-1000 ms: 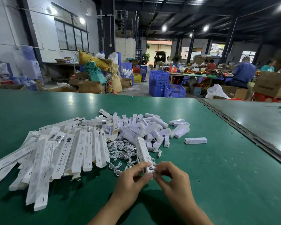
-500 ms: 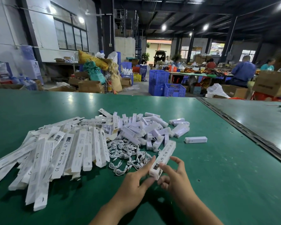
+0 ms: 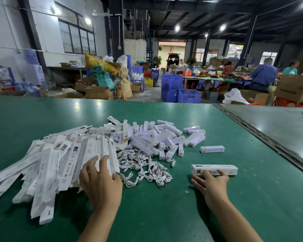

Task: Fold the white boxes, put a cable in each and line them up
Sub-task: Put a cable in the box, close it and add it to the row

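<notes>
The left hand (image 3: 101, 179) is being laid open on the pile of flat white card boxes (image 3: 59, 161), long sides pointing away, while the open right hand (image 3: 211, 183) is touching the folded white box (image 3: 215, 169) lying sideways on the green desk (image 3: 164, 215).

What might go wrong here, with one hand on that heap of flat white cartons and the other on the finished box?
1. The left hand presses a loose, overlapping heap of flat white cartons; pulling one could drag out several or slide some over the green table edge.
2. The tangled pile of white cables may snag, so more than one lifts.
3. The long folded white box under the right hand lies far from the other lone box, so the row may end up crooked.
</notes>
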Tool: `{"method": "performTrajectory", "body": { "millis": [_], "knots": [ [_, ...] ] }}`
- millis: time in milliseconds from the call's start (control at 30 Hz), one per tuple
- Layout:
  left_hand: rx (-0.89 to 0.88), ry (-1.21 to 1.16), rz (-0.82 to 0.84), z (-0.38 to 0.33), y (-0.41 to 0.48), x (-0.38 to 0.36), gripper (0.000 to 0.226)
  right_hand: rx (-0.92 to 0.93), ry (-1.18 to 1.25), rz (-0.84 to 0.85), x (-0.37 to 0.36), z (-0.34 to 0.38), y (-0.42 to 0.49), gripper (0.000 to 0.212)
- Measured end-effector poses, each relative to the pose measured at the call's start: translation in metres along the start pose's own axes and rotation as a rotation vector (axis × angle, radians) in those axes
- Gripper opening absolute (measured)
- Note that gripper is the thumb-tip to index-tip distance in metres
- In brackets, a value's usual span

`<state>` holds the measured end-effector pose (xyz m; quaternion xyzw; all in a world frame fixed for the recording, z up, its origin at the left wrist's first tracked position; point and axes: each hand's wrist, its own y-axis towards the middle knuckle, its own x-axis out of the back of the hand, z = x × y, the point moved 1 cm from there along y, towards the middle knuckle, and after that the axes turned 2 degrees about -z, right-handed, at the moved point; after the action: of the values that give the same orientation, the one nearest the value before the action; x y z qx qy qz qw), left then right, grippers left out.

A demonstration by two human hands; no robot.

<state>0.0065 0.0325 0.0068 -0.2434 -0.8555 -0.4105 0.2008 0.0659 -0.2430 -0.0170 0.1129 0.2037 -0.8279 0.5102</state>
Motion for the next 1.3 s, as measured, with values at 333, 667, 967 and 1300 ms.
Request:
{"method": "performTrajectory", "body": {
  "millis": [333,667,967,1300],
  "knots": [
    [0.025,0.282,0.181,0.011,0.006,0.002,0.067,0.018,-0.111,0.086,0.001,-0.005,-0.004,0.028],
    [0.008,0.192,0.106,0.021,0.012,-0.006,0.034,0.076,-0.242,0.176,0.002,-0.013,-0.005,0.014],
    [-0.295,-0.26,-0.155,0.0,0.002,-0.001,0.04,0.158,-0.385,0.201,0.0,-0.017,-0.012,0.012],
    [-0.538,-0.599,0.009,-0.032,-0.031,-0.008,0.059,-0.093,-0.178,0.589,-0.029,-0.023,-0.063,0.022]
  ]
}}
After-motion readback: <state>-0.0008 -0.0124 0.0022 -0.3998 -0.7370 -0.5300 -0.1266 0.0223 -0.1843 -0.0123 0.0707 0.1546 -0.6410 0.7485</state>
